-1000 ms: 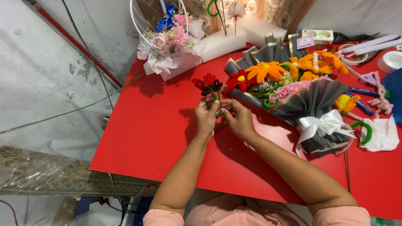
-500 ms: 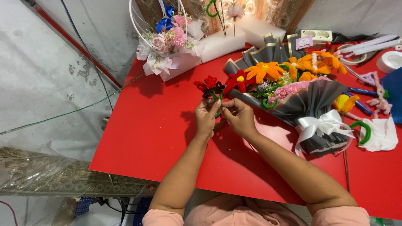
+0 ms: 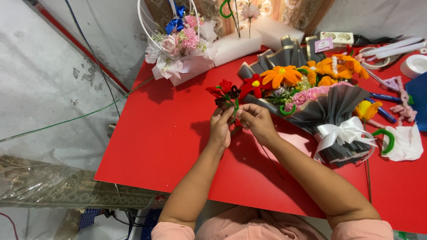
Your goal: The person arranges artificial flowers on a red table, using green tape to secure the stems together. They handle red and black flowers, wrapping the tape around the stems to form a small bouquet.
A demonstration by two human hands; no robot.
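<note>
My left hand (image 3: 221, 126) and right hand (image 3: 256, 122) meet mid-table – both pinching the red flower (image 3: 223, 92) stem; grey-wrapped bouquet (image 3: 324, 109) just right, on the red table (image 3: 169, 133).

Fingers (image 3: 231, 116) hide the stem (image 3: 234, 106) of the red flower (image 3: 223, 91). The frame's right edge crops a blue sheet (image 3: 419, 95).

A red table (image 3: 169, 146) carried everything. Just right of the right hand (image 3: 258, 124) lay a grey-wrapped bouquet (image 3: 320, 106) with a white bow (image 3: 342, 133). Beyond the left hand (image 3: 221, 129) sat a pink flower basket (image 3: 178, 49). Well to the right lay a white cloth (image 3: 407, 142), blue pens (image 3: 382, 109) and a tape roll (image 3: 414, 66).
</note>
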